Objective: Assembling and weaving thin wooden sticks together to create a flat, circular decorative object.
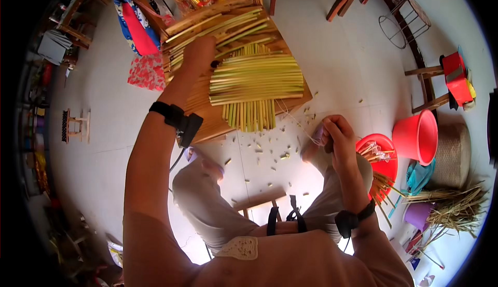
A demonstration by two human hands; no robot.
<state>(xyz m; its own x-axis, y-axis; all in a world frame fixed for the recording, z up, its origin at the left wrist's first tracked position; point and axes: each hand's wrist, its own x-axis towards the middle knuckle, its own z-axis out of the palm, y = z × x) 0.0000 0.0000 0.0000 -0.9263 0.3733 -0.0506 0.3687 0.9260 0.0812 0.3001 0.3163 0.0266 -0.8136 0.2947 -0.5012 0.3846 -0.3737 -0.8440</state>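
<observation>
While the right hand (pixel 338 134) pinches a pale thread (pixel 289 113), the crossed-stalk mat (pixel 257 78) lies on the worktop (pixel 198 119).
Left hand (pixel 201 52) at loose stalks (pixel 236 21), grip unclear; the mat should prove light, stiffish and easily split, best held flat along both sides.

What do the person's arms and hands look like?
The left hand and right hand wear no gloves. The left forearm has a black strap with a boxy black device and a thin dark cable. The right forearm has a black band with a rounded black device. Plain brownish cloth sleeves leave both forearms bare.
</observation>
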